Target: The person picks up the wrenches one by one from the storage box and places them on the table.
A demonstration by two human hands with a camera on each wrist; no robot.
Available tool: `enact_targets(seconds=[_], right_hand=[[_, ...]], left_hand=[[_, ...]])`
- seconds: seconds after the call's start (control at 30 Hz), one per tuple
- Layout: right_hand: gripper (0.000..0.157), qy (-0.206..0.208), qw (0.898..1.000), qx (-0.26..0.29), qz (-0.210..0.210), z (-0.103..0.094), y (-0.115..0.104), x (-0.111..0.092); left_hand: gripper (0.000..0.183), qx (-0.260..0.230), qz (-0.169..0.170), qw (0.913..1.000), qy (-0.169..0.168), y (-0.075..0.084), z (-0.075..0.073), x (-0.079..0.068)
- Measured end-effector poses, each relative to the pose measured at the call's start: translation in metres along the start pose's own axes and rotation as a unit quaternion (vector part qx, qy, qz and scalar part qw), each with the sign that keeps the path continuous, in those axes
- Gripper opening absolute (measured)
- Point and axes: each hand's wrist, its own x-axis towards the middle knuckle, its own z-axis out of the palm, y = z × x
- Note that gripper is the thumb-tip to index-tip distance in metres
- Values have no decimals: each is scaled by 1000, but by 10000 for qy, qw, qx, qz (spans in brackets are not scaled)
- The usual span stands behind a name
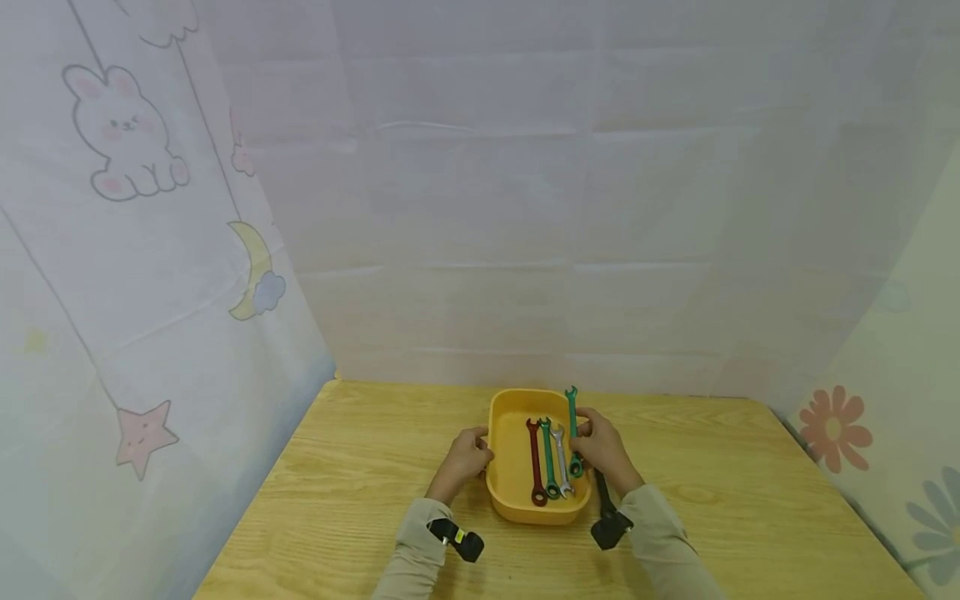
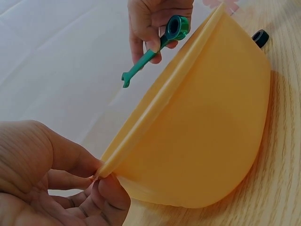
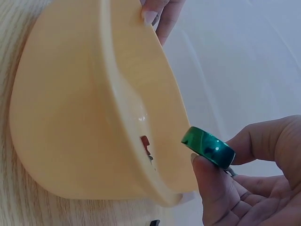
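Note:
My left hand [image 1: 463, 460] pinches the rim of a yellow plastic basin [image 1: 507, 450] at its left side; thumb and finger meet on the rim in the left wrist view. Over the basin's right side, my right hand [image 1: 606, 448] holds a green combination wrench [image 1: 572, 412] between thumb and fingers. Its glossy ring end [image 3: 209, 147] faces the right wrist camera, and the open jaw end points away. Inside the basin lie a red wrench [image 1: 536, 462], a second green wrench [image 1: 550, 462] and a silver wrench [image 1: 561, 462], roughly side by side.
The basin stands on a wood-grain table [image 1: 360, 475]. Just right of it is a dark piece [image 1: 603, 487], whose rounded end shows in the left wrist view. Pale sheets printed with cartoons and flowers hang behind and at both sides.

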Motion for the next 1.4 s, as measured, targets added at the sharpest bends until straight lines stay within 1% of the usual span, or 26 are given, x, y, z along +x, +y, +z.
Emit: enact_targets(seconds=[0.2,0.3,0.47,0.63,0.87,1.0,1.4], right_hand=[[59,9,10000,45,39,-3,-1,-3],[59,3,9999,73,93,-4,0,-3],[59,37,9999,-35,145,-7,3,-3],[57,33,9998,-93,183,-12,5,-4],[57,36,9997,-192,154,-18,8,-5],[58,56,9997,-170,188,-20,11,-3],[58,44,9996,89,265,-22,15,-6]], left_hand=[[53,13,-36,10000,-7,1,1,-1],[53,0,-2,10000,0,1,0,-1],[52,30,37,10000,14,1,0,-1],[52,51,0,10000,-1,1,0,-2],[53,60,5,10000,-38,5,-1,-3],[53,20,-44,10000,-67,6,-2,-3],[54,63,9,9999,-86,5,-2,-4]])
